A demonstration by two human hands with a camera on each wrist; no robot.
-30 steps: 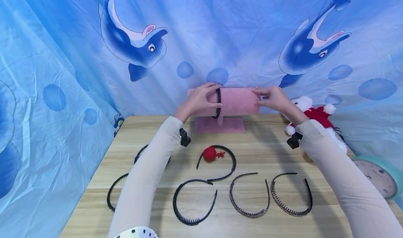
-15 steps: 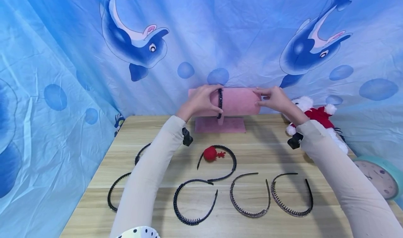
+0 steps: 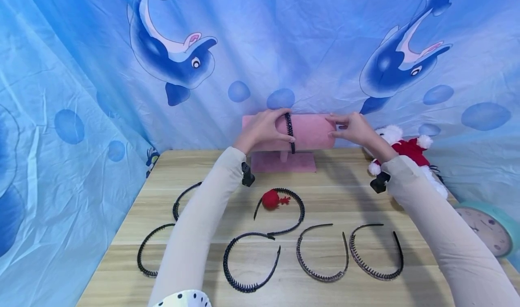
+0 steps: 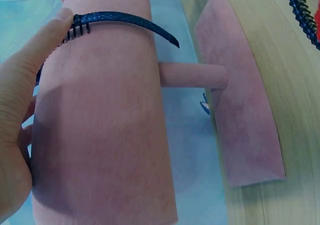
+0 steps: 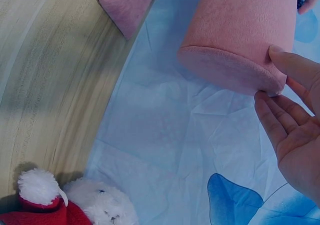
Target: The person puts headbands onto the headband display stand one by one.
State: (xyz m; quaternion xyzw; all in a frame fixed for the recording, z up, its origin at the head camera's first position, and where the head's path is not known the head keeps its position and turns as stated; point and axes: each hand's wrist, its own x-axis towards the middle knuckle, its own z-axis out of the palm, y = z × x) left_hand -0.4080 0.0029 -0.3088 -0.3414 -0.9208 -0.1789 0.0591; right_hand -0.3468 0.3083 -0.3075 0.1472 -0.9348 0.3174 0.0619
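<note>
A pink T-shaped display stand (image 3: 310, 133) with a padded roll stands at the back of the table. Across its roll sits a black toothed headband (image 3: 290, 133), just right of the middle, leaning slightly. My left hand (image 3: 264, 128) spans the roll from the left and holds the headband between thumb and fingers. In the left wrist view the thumb presses on the headband (image 4: 112, 16), whose lower tip juts free past the roll. My right hand (image 3: 354, 127) pinches the roll's right end; the right wrist view shows its thumb on the side and fingertips at the end face.
Several more headbands lie on the wooden table, including a black one (image 3: 225, 262) and a greyish one (image 3: 298, 253). A red ball-like ornament (image 3: 270, 199) lies inside one loop. To the right are a white plush toy in red (image 3: 411, 151) and a teal-rimmed clock (image 3: 487, 230).
My left hand has slid the headband rightward along the roll, from left of the post to right of it. The right hand has stayed at the roll's end.
</note>
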